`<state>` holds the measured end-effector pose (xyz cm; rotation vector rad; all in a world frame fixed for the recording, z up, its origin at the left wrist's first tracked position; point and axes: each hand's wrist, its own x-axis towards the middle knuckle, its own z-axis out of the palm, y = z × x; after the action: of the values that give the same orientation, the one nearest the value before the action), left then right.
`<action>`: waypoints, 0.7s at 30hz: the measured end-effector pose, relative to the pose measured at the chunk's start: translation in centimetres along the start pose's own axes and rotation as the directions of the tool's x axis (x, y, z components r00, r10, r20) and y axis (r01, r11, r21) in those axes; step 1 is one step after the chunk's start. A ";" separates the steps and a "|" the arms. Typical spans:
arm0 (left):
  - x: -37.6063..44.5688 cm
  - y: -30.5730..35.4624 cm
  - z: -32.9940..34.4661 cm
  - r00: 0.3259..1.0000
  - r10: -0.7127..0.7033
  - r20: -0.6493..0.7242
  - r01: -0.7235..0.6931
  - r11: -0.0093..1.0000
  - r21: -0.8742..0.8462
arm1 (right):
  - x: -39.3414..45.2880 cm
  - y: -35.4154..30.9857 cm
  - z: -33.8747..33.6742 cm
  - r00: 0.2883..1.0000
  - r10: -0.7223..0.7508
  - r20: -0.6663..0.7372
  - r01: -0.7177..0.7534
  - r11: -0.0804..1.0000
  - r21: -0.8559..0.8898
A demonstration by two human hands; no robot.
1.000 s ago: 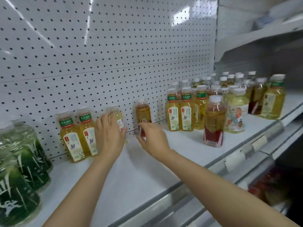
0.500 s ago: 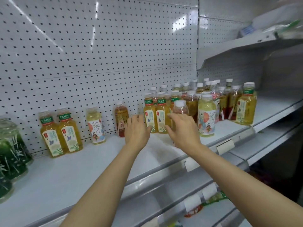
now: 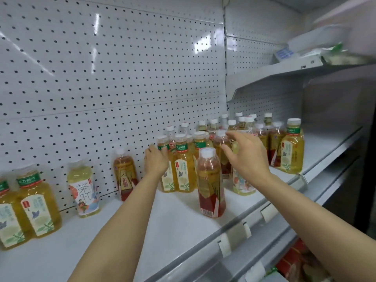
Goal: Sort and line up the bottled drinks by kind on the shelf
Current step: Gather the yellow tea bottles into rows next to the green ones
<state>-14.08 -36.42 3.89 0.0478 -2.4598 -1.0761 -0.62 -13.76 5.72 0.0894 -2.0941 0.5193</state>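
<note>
On the white shelf (image 3: pixel 162 224), my left hand (image 3: pixel 155 162) is wrapped around the left side of a green-label yellow tea bottle (image 3: pixel 169 180), the leftmost of a row of these (image 3: pixel 184 171). My right hand (image 3: pixel 247 155) hovers open, fingers spread, over a mixed cluster of bottles (image 3: pixel 242 125) and holds nothing. A red-label amber bottle (image 3: pixel 210 180) stands alone in front, between my hands. Under my right wrist stands a pale peach-label bottle (image 3: pixel 243 185). Far left along the pegboard stand two green-label bottles (image 3: pixel 36 204), a peach-label bottle (image 3: pixel 84 190) and a red-label bottle (image 3: pixel 124 176).
A large green-label bottle (image 3: pixel 291 149) stands at the right end of the cluster. An upper shelf (image 3: pixel 284 76) juts out at the right. Price-tag holders (image 3: pixel 234 235) line the shelf's front edge. Red packages (image 3: pixel 295 261) lie on the shelf below.
Both hands have left the sorted bottles at the left and reached right and back, the left onto the green-label row, the right above the cluster. The view has turned right.
</note>
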 end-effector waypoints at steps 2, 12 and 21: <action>2.0 -0.5 1.0 1.000 -0.006 0.008 0.007 0.996 -0.087 | 1.2 0.6 0.7 1.000 0.025 0.013 -0.025 1.000 -0.013; 2.7 -2.2 2.4 1.000 0.007 0.020 -0.001 0.957 -0.288 | 5.2 1.5 6.7 0.962 0.109 0.250 -0.190 0.925 0.328; 1.6 -1.5 -1.2 0.989 0.010 -0.148 -0.061 0.936 -0.347 | 7.2 1.7 12.3 0.840 0.186 0.509 -0.450 0.764 0.462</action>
<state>-15.22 -38.59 4.18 -0.0302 -2.1010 -1.4267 -14.81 -16.12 5.34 0.1994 -2.3269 1.4614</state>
